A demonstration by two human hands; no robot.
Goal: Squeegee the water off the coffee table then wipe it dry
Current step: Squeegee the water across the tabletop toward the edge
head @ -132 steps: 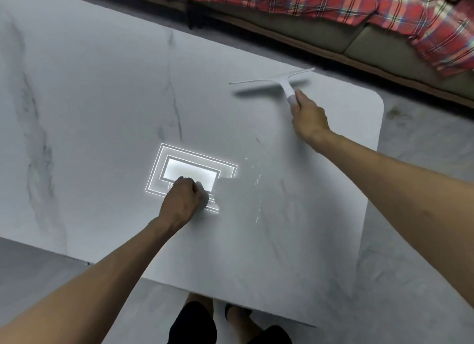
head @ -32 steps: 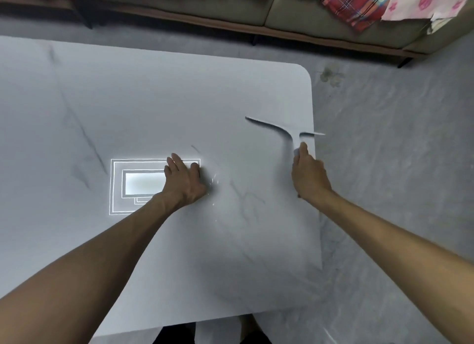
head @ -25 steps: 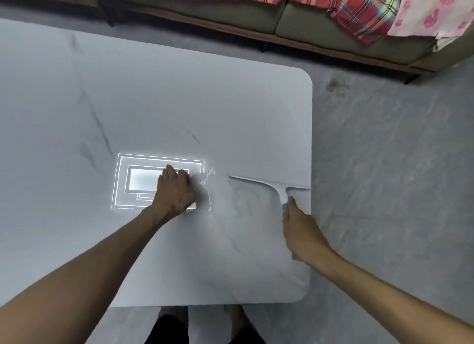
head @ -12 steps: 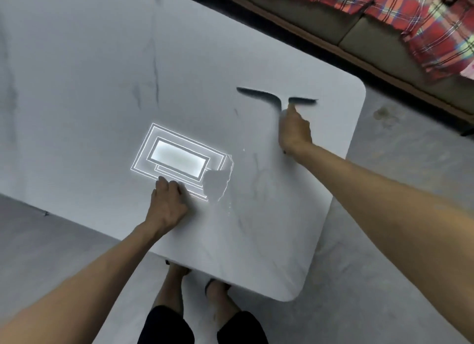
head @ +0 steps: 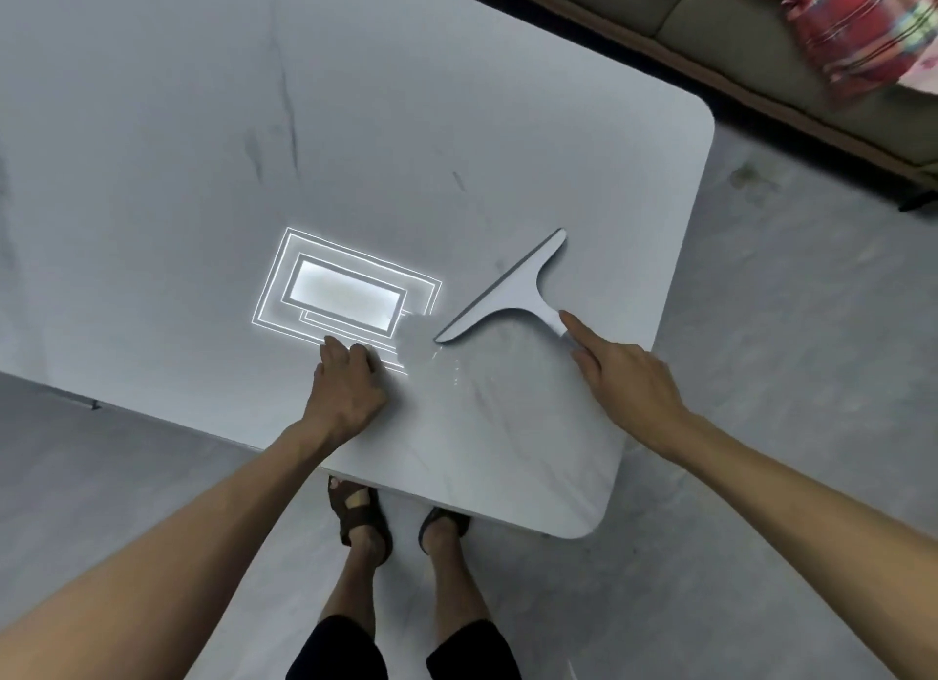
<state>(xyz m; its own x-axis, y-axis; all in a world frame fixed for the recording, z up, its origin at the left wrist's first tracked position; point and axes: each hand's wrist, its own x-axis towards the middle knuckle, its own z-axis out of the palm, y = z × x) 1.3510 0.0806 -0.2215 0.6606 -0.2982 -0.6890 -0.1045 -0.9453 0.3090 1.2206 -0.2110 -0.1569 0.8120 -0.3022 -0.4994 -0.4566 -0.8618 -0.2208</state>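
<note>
white t-shaped plastic squeegee [head: 512, 293]: blade on the pale marble-look bench [head: 152, 146], near its right edge. right grip [head: 627, 377]: clasps the handle, forefinger extended. left grip [head: 350, 387]: flat on bench, holding nothing. step: squeegeeing. next, likely: drag water beads [head: 454, 372] off the edge.

Squeegee [head: 512, 293] pulled back across the bench [head: 457, 95] toward the near edge. Blade swung from crosswise to diagonal, and its low left tip is now just beside the water streaks [head: 453, 375]. Right grip [head: 624, 375] came back with the handle, index finger along it.
</note>
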